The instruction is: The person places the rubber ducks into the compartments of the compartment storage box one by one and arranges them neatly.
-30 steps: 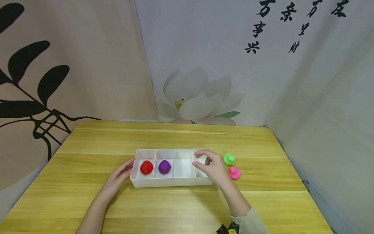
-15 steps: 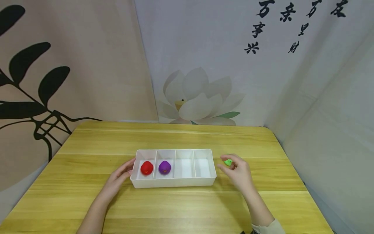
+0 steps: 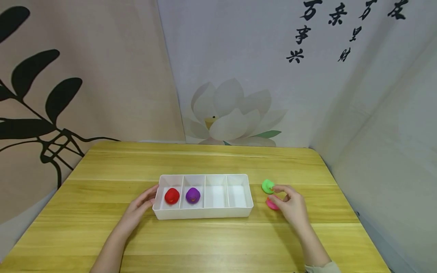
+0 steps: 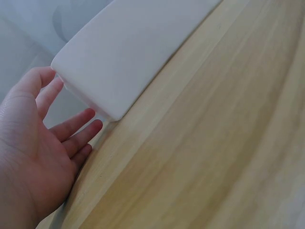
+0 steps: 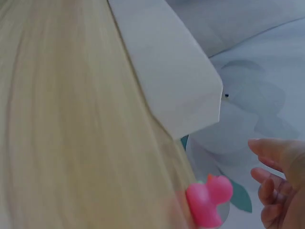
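Observation:
A white tray (image 3: 203, 214) with several compartments sits mid-table in the head view. Its leftmost compartment holds a red rounded toy (image 3: 172, 196); the neighbouring one holds a purple rounded toy (image 3: 193, 195). My left hand (image 3: 139, 206) rests against the tray's left end, fingers extended and thumb at the upper corner, as the left wrist view shows. Right of the tray, my right hand (image 3: 293, 206) hovers over a pink rubber duck (image 3: 271, 204), thumb and fingers apart, partly hiding it. In the right wrist view a gap separates that hand from the pink duck (image 5: 205, 202).
Just behind the pink duck stands a green rubber duck (image 3: 268, 186), close to my right fingertips. The wooden table (image 3: 205, 246) reaches back to a curtain (image 3: 246, 68) printed with a flower and characters.
My right hand has moved rightward from above the tray's rightmost compartment, past its right end, to the pink duck. The left hand and tray have stayed in place.

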### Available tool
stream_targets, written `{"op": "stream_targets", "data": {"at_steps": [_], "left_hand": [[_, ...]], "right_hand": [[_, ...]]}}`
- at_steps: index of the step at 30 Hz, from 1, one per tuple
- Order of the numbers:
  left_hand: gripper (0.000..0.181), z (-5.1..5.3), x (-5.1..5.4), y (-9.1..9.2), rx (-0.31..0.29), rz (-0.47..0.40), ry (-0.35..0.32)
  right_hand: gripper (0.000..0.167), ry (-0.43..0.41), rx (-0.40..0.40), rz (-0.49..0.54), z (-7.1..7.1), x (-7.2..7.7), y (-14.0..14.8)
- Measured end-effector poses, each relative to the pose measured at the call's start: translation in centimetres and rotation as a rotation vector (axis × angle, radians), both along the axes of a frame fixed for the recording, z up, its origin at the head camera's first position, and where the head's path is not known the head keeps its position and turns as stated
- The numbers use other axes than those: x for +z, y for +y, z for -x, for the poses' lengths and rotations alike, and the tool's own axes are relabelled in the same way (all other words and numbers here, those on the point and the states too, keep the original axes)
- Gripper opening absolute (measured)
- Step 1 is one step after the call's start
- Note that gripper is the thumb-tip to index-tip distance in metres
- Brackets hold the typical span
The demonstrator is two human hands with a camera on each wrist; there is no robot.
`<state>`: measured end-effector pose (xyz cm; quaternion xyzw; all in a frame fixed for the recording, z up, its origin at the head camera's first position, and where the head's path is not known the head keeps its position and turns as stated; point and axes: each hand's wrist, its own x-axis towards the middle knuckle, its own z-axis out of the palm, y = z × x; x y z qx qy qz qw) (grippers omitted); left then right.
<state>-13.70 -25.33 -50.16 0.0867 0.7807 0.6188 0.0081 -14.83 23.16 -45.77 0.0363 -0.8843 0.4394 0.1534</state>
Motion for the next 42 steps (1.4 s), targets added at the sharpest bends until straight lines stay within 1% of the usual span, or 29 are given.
{"op": "stream_targets", "data": {"at_steps": [4,12,16,22,30,37,42], "left_hand": [[0.047,0.0,0.0,0.1,0.010,0.016,-0.011],[0.048,0.0,0.1,0.1,0.003,0.003,-0.003],[0.048,0.0,0.1,0.1,-0.004,0.003,0.004],[0.048,0.0,0.0,-0.1,-0.011,-0.006,0.006],[0.047,0.0,0.0,0.0,-0.024,-0.012,0.016],[0.047,0.0,0.0,-0.1,-0.021,-0.008,0.013],[0.047,0.0,0.0,-0.1,-0.013,-0.008,0.013]], "right_hand": [[0.027,-0.031,-0.020,-0.020,0.1,-0.8,0.5],[0.028,-0.189,-0.052,-0.021,0.4,-1.8,1.2],[0.027,-0.226,-0.058,-0.025,0.5,-2.2,1.4],[0.027,-0.235,-0.049,-0.012,0.7,-2.7,1.5],[0.027,-0.226,-0.062,-0.030,0.6,-2.5,1.2],[0.024,-0.183,-0.055,-0.064,0.3,-1.7,0.9],[0.025,-0.171,-0.028,-0.037,-0.1,-0.5,0.4]]}}
